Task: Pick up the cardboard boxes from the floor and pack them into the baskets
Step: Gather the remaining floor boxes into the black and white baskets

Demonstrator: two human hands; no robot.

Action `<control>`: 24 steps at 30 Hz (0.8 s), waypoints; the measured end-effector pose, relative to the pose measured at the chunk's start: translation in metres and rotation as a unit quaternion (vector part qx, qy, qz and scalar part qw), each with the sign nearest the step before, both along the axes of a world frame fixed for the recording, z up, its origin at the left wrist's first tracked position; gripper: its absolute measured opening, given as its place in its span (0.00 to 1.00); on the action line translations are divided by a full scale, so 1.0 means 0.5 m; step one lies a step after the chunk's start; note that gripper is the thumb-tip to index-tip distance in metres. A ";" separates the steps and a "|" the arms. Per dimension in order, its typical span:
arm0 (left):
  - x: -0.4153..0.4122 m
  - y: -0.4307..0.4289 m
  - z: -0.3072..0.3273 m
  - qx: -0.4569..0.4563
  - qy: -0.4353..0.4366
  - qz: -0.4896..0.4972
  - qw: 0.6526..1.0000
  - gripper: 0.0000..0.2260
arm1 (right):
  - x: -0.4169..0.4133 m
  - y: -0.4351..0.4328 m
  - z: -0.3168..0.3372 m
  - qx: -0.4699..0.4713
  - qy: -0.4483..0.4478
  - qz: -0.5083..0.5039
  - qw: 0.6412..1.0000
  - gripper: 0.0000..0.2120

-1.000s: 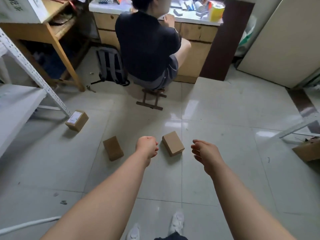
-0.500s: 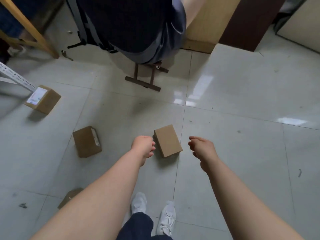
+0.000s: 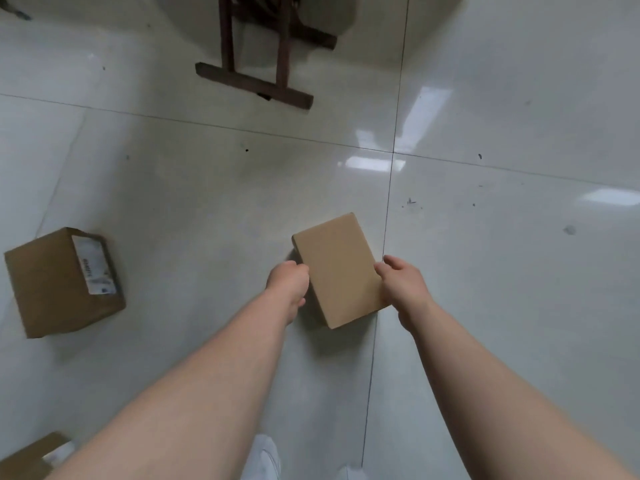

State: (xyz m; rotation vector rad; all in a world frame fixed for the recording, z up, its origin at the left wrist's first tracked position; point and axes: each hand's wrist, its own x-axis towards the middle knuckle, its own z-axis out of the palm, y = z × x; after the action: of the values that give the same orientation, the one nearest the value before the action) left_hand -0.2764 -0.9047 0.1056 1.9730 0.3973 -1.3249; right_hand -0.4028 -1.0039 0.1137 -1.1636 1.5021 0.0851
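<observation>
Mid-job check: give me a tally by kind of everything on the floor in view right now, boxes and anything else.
Cardboard boxes: 3 (plain box held between left hand and right hand; labelled box at left; cut-off box at the bottom left corner)
Wooden stool: 1
White shoes: 2
Total: 6

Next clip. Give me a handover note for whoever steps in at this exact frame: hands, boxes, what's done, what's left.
Left hand grips the plain box at its left edge; right hand grips its right edge. Whether it is off the floor is unclear.
Labelled box lies to the left; a third box shows at the bottom-left corner.
No basket in view; nothing seen packed.
Left: lift this box, basket it, then the other two.
</observation>
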 end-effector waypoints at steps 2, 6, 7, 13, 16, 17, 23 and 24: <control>-0.001 -0.006 -0.043 0.000 0.010 -0.004 1.000 0.19 | 0.007 -0.005 -0.051 0.009 0.004 0.010 1.000 0.26; -0.003 -0.016 -0.108 -0.018 0.041 -0.004 0.999 0.10 | 0.020 -0.007 -0.111 0.028 0.012 0.034 0.999 0.17; -0.001 -0.017 -0.118 -0.023 0.043 -0.006 0.999 0.10 | 0.024 -0.006 -0.116 0.026 0.007 0.037 0.999 0.13; 0.038 0.017 -0.072 -0.015 0.012 -0.007 1.000 0.10 | 0.054 0.016 -0.078 0.026 -0.013 0.037 0.999 0.11; 0.065 0.048 0.002 -0.029 0.006 0.025 0.999 0.10 | 0.082 0.038 -0.005 0.031 -0.025 0.045 0.998 0.15; 0.075 0.060 0.033 -0.035 0.005 0.043 0.998 0.10 | 0.094 0.045 0.026 0.026 -0.030 0.049 0.998 0.15; 0.143 0.144 0.286 -0.068 -0.022 0.120 0.990 0.14 | 0.176 0.093 0.272 0.018 -0.086 0.081 0.993 0.11; 0.155 0.164 0.343 -0.070 -0.033 0.132 0.988 0.14 | 0.190 0.104 0.320 0.017 -0.097 0.095 0.991 0.11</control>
State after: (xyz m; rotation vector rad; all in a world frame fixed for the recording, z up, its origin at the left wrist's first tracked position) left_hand -0.1988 -0.8227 0.2770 1.7736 0.5006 -1.0887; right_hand -0.3075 -0.9520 0.2738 -1.2493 1.2130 0.1233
